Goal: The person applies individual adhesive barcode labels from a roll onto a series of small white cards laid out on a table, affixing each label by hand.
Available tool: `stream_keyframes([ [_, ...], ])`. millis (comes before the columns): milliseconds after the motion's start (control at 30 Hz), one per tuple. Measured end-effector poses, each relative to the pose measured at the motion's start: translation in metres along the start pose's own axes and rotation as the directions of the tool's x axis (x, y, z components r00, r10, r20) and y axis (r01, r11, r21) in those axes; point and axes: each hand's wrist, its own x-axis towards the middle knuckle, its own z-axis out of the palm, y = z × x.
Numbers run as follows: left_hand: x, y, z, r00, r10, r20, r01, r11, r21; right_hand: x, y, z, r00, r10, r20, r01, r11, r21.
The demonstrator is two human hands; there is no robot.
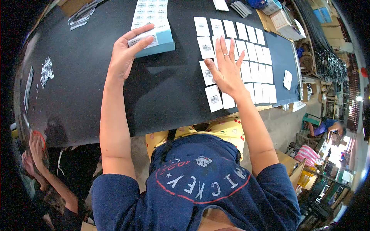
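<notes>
A white strip of barcode labels point(150, 12) comes from the far edge and lies over a light blue box point(165, 43). My left hand point(125, 52) is closed on the near end of this strip, thumb and fingers on either side, at the box's left. Rows of white cards point(255, 71) cover the right part of the table. Above them my right hand point(228, 71) is spread flat, its fingertips on or just over the cards. Barcodes show on cards in the left columns, such as the nearest-left card point(214, 99). Several cards are hidden under the hand.
The black table point(162, 96) carries a heap of small label scraps point(47, 72) and grey strips point(83, 17) at left. A small card stack point(287, 79) sits at right, boxes point(285, 24) beyond. Another person's hands point(35, 152) are at lower left; another person point(333, 129) sits far right.
</notes>
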Motion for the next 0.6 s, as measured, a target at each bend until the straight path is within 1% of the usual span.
stream_keyframes([
  [33, -0.002, 0.001, 0.001, 1.000, -0.003, -0.001, 0.003, 1.000, 0.002, -0.002, -0.006, 0.000, 1.000, -0.025, -0.016, 0.025, 1.000, 0.013],
  [67, -0.002, 0.003, 0.002, 1.000, -0.015, -0.006, 0.015, 1.000, 0.005, -0.002, -0.012, 0.002, 0.999, -0.050, -0.016, 0.050, 0.999, -0.017],
  [167, 0.000, 0.002, 0.004, 1.000, -0.021, -0.013, 0.022, 1.000, 0.009, 0.003, -0.012, 0.021, 0.999, -0.042, -0.004, 0.042, 0.999, -0.035],
  [200, 0.000, 0.002, 0.002, 1.000, -0.017, -0.024, 0.018, 1.000, 0.015, 0.003, -0.014, 0.024, 0.998, -0.046, -0.035, 0.043, 0.996, -0.078],
  [233, 0.000, 0.002, 0.001, 0.999, -0.018, -0.032, 0.019, 1.000, 0.016, 0.004, -0.015, 0.026, 0.998, -0.052, -0.031, 0.050, 0.996, -0.076],
  [333, 0.001, 0.004, 0.003, 1.000, -0.003, -0.007, 0.003, 1.000, -0.013, 0.003, -0.016, 0.026, 0.996, -0.057, -0.068, 0.049, 0.993, -0.106],
  [400, 0.000, 0.004, 0.004, 0.999, -0.029, -0.014, 0.029, 0.999, 0.029, 0.002, -0.020, 0.023, 0.996, -0.066, -0.063, 0.055, 0.984, -0.170],
  [433, 0.000, 0.005, 0.004, 1.000, -0.023, -0.014, 0.023, 0.999, 0.029, 0.001, -0.021, 0.021, 0.995, -0.068, -0.068, 0.056, 0.984, -0.172],
  [533, -0.002, 0.007, 0.005, 0.999, -0.037, -0.010, 0.037, 0.999, 0.002, 0.003, -0.024, 0.015, 0.996, -0.080, -0.049, 0.069, 0.978, -0.196],
  [600, -0.001, 0.007, 0.004, 0.999, -0.013, -0.031, 0.013, 1.000, 0.009, 0.008, -0.024, 0.007, 0.997, -0.038, 0.068, 0.048, 0.986, -0.159],
])
